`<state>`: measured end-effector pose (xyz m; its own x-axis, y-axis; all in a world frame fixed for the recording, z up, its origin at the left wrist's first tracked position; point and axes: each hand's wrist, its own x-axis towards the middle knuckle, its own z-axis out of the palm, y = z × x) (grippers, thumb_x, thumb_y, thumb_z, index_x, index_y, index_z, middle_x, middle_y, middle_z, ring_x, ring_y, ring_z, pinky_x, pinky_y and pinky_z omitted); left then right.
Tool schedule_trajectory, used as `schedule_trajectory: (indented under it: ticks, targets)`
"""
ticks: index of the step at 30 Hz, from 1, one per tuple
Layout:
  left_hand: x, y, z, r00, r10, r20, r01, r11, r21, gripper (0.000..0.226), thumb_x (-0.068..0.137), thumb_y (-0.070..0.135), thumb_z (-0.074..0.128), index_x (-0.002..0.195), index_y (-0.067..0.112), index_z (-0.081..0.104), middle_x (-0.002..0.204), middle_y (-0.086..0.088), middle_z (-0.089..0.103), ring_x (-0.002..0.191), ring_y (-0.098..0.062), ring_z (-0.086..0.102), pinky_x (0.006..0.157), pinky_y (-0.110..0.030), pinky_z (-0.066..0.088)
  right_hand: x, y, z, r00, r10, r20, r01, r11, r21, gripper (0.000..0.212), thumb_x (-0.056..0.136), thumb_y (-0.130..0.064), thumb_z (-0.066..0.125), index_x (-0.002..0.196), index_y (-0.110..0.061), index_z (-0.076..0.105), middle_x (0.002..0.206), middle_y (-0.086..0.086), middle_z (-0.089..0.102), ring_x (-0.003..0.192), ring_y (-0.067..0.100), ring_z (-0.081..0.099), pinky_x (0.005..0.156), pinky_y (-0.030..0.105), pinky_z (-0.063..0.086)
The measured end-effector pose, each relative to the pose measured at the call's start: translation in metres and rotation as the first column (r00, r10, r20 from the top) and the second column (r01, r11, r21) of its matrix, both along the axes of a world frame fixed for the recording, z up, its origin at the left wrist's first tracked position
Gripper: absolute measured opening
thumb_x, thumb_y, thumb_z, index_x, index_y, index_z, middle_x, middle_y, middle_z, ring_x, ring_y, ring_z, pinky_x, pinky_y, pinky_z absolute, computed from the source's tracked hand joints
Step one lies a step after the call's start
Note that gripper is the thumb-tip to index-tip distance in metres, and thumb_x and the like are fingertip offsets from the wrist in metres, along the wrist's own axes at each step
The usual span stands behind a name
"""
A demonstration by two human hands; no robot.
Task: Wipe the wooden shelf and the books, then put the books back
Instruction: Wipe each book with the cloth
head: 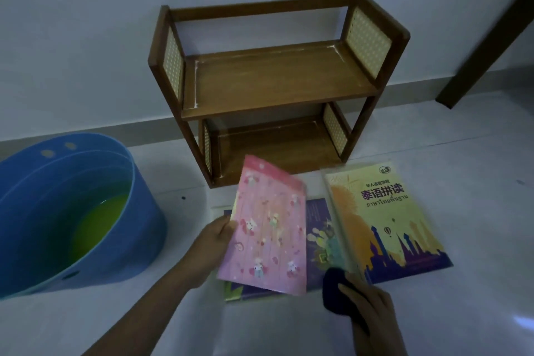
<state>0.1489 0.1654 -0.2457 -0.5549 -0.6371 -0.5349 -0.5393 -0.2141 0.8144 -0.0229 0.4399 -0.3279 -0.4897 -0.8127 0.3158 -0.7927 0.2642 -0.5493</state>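
A small two-tier wooden shelf (pixel 277 81) with woven side panels stands against the wall, both tiers bare. My left hand (pixel 212 235) grips the left edge of a pink book (pixel 268 228), lifted and tilted above the floor. Under it lies a purple book (pixel 318 240). A yellow book (pixel 384 220) with a purple skyline lies flat to the right. My right hand (pixel 367 303) holds a dark blue cloth (pixel 333 287) at the yellow book's near left corner.
A large blue tub (pixel 95 220) with greenish water stands on the floor at the left. A dark wooden post (pixel 488 37) leans across the upper right. The floor is pale tile, with the wall's skirting behind the shelf.
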Motion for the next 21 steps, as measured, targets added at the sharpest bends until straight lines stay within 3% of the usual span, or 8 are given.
schedule_trajectory:
  ticks: [2,4,6,8,10,14,17,21]
  targets:
    - [0.007,0.003,-0.029,0.989,-0.038,0.143,0.046,0.997,-0.055,0.028,0.101,0.035,0.037,0.093,0.019,0.059,0.098,-0.005,0.069,0.090,-0.023,0.068,0.082,-0.041,0.056,-0.006,-0.016,0.016,0.996,-0.069,0.058,0.072,0.996,-0.052,0.031,0.093,-0.031,0.048,0.123,-0.024,0.054,0.137,-0.008,0.049,0.106,0.026,0.054,0.096,0.027,0.038]
    - [0.017,0.007,-0.053,0.942,-0.096,0.322,0.220,0.901,-0.375,0.020,0.099,0.035,0.043,0.088,0.025,0.056,0.098,-0.003,0.063,0.092,-0.022,0.062,0.078,-0.035,0.052,-0.011,-0.032,0.031,0.990,-0.115,0.087,0.118,0.992,-0.034,0.049,0.080,-0.009,0.058,0.126,-0.024,0.052,0.135,-0.001,0.050,0.112,0.023,0.048,0.096,0.027,0.036]
    - [0.025,0.010,-0.074,0.896,-0.172,0.410,0.392,0.740,-0.546,0.031,0.093,0.041,0.052,0.119,0.024,0.054,0.126,-0.002,0.055,0.118,-0.023,0.053,0.093,-0.033,0.048,-0.020,-0.057,0.037,0.988,-0.119,0.100,0.115,0.992,0.044,0.062,0.076,0.007,0.062,0.129,-0.023,0.052,0.137,0.003,0.049,0.119,0.024,0.043,0.098,0.033,0.037]
    - [0.030,0.010,-0.089,0.804,-0.300,0.513,0.572,0.622,-0.534,0.073,0.093,0.052,0.045,0.152,0.019,0.019,0.160,-0.002,0.013,0.146,-0.028,0.015,0.116,-0.046,0.020,-0.021,-0.083,0.027,0.987,-0.132,0.094,0.116,0.981,0.157,0.059,0.078,0.006,0.065,0.131,-0.019,0.054,0.139,0.006,0.050,0.121,0.029,0.044,0.100,0.039,0.040]
    - [0.030,0.005,-0.095,0.731,-0.362,0.579,0.671,0.537,-0.512,0.078,0.092,0.062,0.025,0.151,0.023,-0.009,0.155,0.003,-0.019,0.145,-0.023,-0.015,0.114,-0.046,-0.008,-0.009,-0.099,0.011,0.994,-0.110,0.014,0.103,0.960,0.259,0.055,0.076,-0.001,0.069,0.127,-0.019,0.058,0.135,0.008,0.055,0.115,0.033,0.052,0.095,0.048,0.049]
    - [0.030,-0.002,-0.095,0.644,-0.411,0.645,0.755,0.478,-0.449,0.087,0.074,0.077,-0.008,0.141,0.025,-0.023,0.151,0.004,-0.029,0.141,-0.017,-0.024,0.111,-0.042,-0.013,0.066,-0.100,-0.023,0.972,0.227,-0.067,-0.202,0.941,0.272,0.046,0.074,-0.012,0.058,0.117,-0.028,0.062,0.132,0.004,0.058,0.100,0.031,0.061,0.093,0.041,0.046]
    - [0.034,-0.007,-0.096,0.599,-0.461,0.655,0.793,0.456,-0.404,0.094,0.068,0.081,-0.013,0.142,0.024,-0.025,0.152,0.005,-0.029,0.143,-0.017,-0.024,0.113,-0.042,-0.014,0.075,-0.102,-0.020,0.817,0.554,-0.162,-0.498,0.818,0.288,0.037,0.080,-0.026,0.052,0.116,-0.034,0.058,0.131,-0.004,0.060,0.100,0.022,0.060,0.090,0.033,0.050]
    - [0.035,-0.019,-0.096,0.546,-0.523,0.654,0.829,0.449,-0.333,0.110,0.063,0.087,0.017,0.148,0.028,-0.021,0.150,0.010,-0.030,0.142,-0.014,-0.026,0.110,-0.043,-0.020,-0.005,-0.135,-0.019,0.941,0.289,-0.175,-0.220,0.917,0.333,0.049,0.071,-0.012,0.073,0.116,-0.031,0.064,0.132,-0.002,0.060,0.102,0.027,0.061,0.088,0.044,0.052]
